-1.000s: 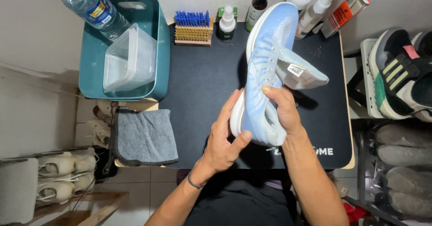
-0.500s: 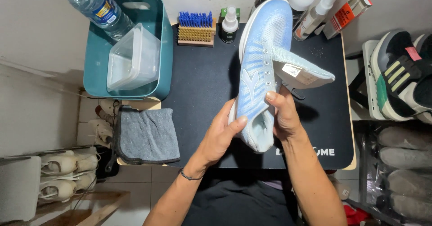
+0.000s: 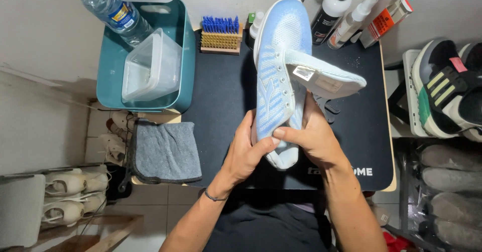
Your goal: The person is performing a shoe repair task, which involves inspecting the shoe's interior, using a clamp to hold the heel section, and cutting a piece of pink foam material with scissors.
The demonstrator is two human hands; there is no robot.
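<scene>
Held above the middle of a black mat [image 3: 226, 101], nearer its front edge: a light blue knit sneaker [image 3: 278, 76], toe toward the back edge, heel toward the person, tongue [image 3: 326, 76] folded out to the right. Left hand [image 3: 246, 151] wrapped around the heel end from the left, fingers curled and pressed against the side of the shoe. Right hand [image 3: 311, 136] clasping the same end from the right, thumb laid across the upper, fingers tucked behind. Both hands closed on the shoe, touching each other near the heel. At the back left corner, just off the mat, a teal bin [image 3: 108, 76] holding a clear plastic container [image 3: 150, 69] and a water bottle [image 3: 113, 11] leaning on its rim. Along the back edge, a wooden brush with blue bristles [image 3: 220, 33], then a row of bottles [image 3: 346, 11] toward the back right corner. Beside the front left edge, a folded grey cloth [image 3: 165, 151]. Beyond the right edge, shoes on a rack [image 3: 447, 91]; below left, white shoes [image 3: 65, 197] on a lower shelf.
</scene>
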